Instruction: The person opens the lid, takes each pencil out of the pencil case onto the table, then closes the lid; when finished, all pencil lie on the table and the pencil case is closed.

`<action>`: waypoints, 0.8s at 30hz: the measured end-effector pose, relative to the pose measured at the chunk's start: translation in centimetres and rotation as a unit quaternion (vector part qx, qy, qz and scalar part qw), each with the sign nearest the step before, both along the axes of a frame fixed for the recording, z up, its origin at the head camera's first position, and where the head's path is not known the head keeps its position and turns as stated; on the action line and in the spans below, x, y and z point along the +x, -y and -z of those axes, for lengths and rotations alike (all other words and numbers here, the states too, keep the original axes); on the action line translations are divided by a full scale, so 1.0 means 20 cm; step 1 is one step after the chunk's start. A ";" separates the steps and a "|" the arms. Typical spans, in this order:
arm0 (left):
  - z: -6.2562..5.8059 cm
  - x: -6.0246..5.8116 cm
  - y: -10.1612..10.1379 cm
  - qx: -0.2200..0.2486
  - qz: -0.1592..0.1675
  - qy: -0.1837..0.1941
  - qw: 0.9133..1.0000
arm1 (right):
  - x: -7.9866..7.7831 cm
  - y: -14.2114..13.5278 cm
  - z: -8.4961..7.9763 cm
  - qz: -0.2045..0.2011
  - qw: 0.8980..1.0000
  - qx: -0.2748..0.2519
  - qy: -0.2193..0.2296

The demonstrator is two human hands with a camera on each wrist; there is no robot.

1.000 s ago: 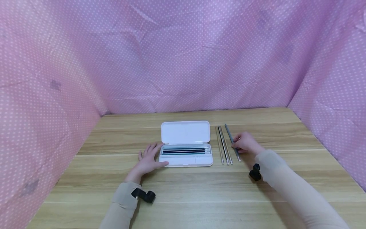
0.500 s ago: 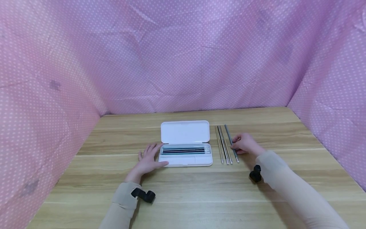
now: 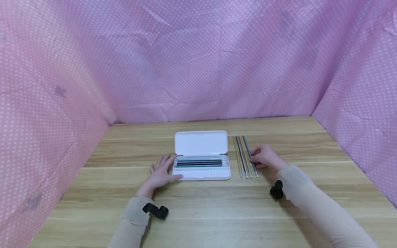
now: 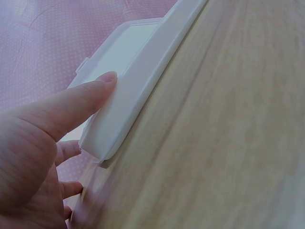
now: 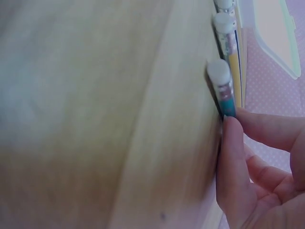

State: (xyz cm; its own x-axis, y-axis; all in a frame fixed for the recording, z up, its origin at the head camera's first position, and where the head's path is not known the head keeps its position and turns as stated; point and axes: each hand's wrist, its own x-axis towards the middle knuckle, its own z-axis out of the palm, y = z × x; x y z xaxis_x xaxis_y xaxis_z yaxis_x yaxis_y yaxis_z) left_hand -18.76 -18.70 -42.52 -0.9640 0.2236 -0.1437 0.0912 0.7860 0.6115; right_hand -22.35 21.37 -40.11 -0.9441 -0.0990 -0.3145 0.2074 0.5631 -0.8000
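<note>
A white pencil case lies with its lid folded back, and several dark and teal pencils lie side by side in its rear compartment. My left hand spreads at the case's left end. Its thumb rests on the front corner, while the index fingertip meets the back corner. To the right, my right hand pinches a teal pencil between thumb and fingers. The right wrist view shows the white eraser of that pencil pointing toward the wrist.
Between the case and the teal pencil, several more pencils lie roughly parallel, gold and black, eraser ends toward me. All rest on a wooden table. Pink dotted cloth hangs behind and along both sides.
My right hand has shifted the teal pencil slightly left and toward me, closer to the other loose pencils. The left hand and the case have stayed put.
</note>
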 end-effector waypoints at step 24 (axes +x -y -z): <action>0.00 0.01 0.00 0.000 0.006 -0.004 1.000 | 0.00 0.01 0.00 -0.002 1.000 -0.009 0.004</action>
State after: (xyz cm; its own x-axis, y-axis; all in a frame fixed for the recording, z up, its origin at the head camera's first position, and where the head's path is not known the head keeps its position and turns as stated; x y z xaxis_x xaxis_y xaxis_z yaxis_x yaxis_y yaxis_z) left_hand -18.64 -18.75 -42.49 -0.9627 0.2343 -0.1355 0.1051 0.7849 0.6107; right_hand -22.44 21.10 -40.21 -0.9414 -0.1087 -0.3192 0.2110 0.5487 -0.8090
